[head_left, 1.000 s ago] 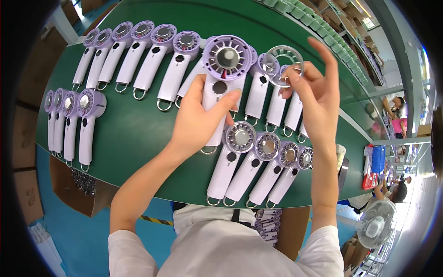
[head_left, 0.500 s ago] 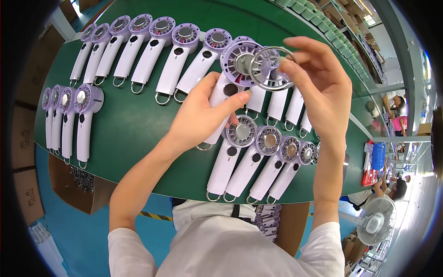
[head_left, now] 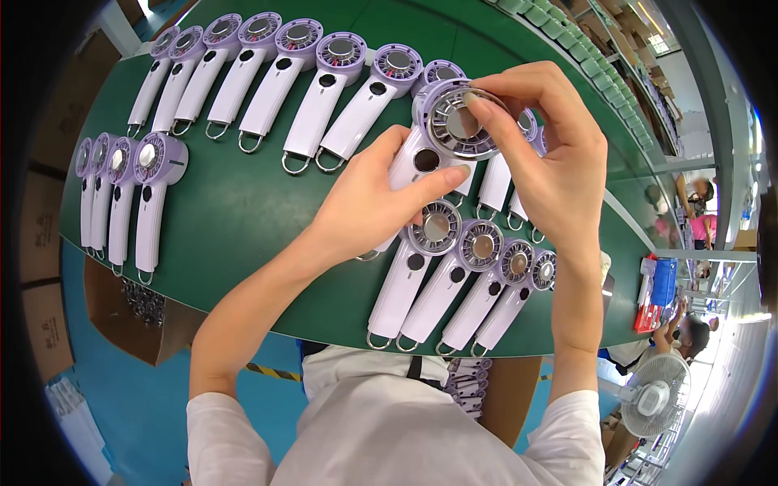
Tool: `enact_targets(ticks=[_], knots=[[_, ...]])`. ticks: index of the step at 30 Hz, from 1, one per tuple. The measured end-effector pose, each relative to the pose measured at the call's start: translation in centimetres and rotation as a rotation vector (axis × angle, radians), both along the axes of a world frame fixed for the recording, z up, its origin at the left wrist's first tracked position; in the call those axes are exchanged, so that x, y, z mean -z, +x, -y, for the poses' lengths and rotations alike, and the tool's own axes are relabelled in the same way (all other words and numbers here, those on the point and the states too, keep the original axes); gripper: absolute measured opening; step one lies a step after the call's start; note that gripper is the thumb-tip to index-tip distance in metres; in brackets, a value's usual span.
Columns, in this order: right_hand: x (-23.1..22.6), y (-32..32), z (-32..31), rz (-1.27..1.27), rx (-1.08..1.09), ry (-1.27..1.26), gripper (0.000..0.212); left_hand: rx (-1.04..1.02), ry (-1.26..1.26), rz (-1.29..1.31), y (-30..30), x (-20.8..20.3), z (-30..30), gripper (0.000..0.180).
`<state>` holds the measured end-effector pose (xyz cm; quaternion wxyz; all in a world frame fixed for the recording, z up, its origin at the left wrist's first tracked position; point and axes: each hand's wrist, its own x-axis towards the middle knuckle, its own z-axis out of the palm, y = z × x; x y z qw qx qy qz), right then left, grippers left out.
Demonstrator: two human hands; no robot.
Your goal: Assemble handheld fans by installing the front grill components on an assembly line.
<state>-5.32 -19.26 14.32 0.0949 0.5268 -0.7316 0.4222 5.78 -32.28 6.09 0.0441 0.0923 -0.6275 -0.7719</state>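
Observation:
My left hand is closed around the white handle of a handheld fan, its thumb across the front below a dark round button. At the fan's purple head, my right hand grips a round silver grille cover by its rim between thumb and fingers. The cover lies over the face of the head; whether it is seated cannot be seen. Just below my hands, a short row of similar fans with silver-rimmed faces lies on the green table.
A long row of fans runs along the far side, and a shorter group lies at the left. Open cardboard boxes stand below the near edge. A blue bin and a standing fan are at the right, with people beyond.
My right hand has brought the silver cover left and down onto the fan head, where it was held tilted beside it before. My left hand still holds the fan, slightly shifted right.

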Motion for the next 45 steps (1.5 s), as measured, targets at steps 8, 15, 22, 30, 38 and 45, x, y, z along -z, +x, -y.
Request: enact_targets(ticks=[8,15,22,30,38,45], knots=[[-0.1,0.2,0.1,-0.017,0.032,0.011,0.011,-0.055,-0.01,-0.039,0.1,0.5,-0.2,0.051],[0.1,0.4,0.3,0.003,0.009,-0.009,0.01,-0.144,-0.076,-0.194,0.0,1.4,-0.2,0.046],[-0.2,0.5,0.1,-0.042,-0.007,-0.022,0.011,-0.158,-0.129,-0.229,0.0,1.2,-0.2,0.048],[-0.2,0.5,0.0,-0.062,-0.012,-0.016,0.012,-0.155,-0.18,-0.245,-0.1,1.5,0.0,0.048],[-0.2,0.7,0.0,-0.086,-0.017,-0.013,0.013,-0.214,-0.199,-0.266,-0.3,1.9,-0.1,0.046],[-0.2,0.4,0.1,-0.085,-0.018,-0.015,0.013,-0.206,-0.254,-0.239,-0.2,1.8,0.0,0.046]])
